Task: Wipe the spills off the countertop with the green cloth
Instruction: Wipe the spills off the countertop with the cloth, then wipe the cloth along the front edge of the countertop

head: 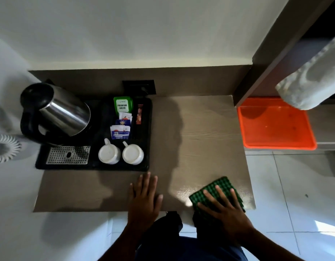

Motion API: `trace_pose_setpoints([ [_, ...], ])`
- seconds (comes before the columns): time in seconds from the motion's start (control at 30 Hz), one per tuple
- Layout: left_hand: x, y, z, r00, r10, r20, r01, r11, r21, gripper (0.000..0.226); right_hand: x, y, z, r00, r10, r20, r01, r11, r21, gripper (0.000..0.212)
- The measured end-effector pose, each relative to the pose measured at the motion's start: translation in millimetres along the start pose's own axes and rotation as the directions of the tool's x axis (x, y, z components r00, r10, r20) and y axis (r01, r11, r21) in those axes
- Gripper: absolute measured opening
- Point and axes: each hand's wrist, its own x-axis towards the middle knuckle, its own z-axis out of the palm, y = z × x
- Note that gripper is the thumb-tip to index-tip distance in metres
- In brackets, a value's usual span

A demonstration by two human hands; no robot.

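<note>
The green checked cloth (219, 185) lies flat at the front right corner of the brown wood-grain countertop (200, 132). My right hand (225, 211) presses down on the cloth with fingers spread. A wet, shiny patch (183, 193) glistens on the counter just left of the cloth. My left hand (144, 200) rests flat on the counter's front edge, fingers apart, holding nothing.
A black tray (144, 164) on the left carries a steel kettle (63, 112), two upturned white cups (109, 153), tea sachets (122, 104) and a perforated metal grate (68, 155). An orange tray (276, 125) sits to the right, under a hanging white towel (313, 81).
</note>
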Motion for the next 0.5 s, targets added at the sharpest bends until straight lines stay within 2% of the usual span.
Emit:
trace_pose_setpoints([
  [0.07, 18, 24, -5, 0.994, 0.103, -0.017, -0.104, 0.991, -0.085, 0.068, -21, 8, -8, 0.995, 0.097, 0.003, -0.097, 0.989, 0.115, 0.064],
  [0.1, 31, 38, -9, 0.991, 0.131, -0.024, -0.133, 0.981, -0.138, 0.068, -26, 11, -13, 0.989, 0.145, -0.041, -0.133, 0.966, 0.221, 0.058],
  [0.13, 44, 52, -14, 0.99, 0.14, -0.029, -0.143, 0.974, -0.175, 0.069, -28, 16, -20, 0.973, 0.225, -0.055, -0.185, 0.897, 0.403, 0.051],
  [0.17, 59, 64, -19, 0.989, 0.14, -0.042, -0.145, 0.972, -0.185, 0.069, -27, 20, -32, 0.946, 0.321, -0.039, -0.235, 0.765, 0.6, 0.041],
  [0.2, 75, 76, -24, 0.989, 0.138, -0.051, -0.145, 0.973, -0.182, 0.069, -24, 27, -45, 0.906, 0.421, -0.028, -0.249, 0.587, 0.771, 0.028],
  [0.27, 104, 94, -37, 0.987, 0.145, -0.072, -0.155, 0.973, -0.17, 0.069, -13, 45, -73, 0.774, 0.633, 0.006, -0.194, 0.229, 0.954, 0.016],
  [0.3, 117, 102, -44, 0.983, 0.161, -0.085, -0.172, 0.973, -0.154, 0.069, -8, 57, -85, 0.725, 0.687, 0.044, -0.149, 0.095, 0.984, 0.016],
  [0.37, 142, 119, -57, 0.975, 0.195, -0.106, -0.207, 0.972, -0.112, 0.07, 0, 84, -107, 0.713, 0.695, 0.097, -0.059, -0.078, 0.995, 0.02],
  [0.5, 184, 156, -77, 0.958, 0.241, -0.155, -0.255, 0.964, -0.072, 0.069, 11, 147, -134, 0.734, 0.656, 0.178, -0.024, -0.236, 0.971, 0.028],
])
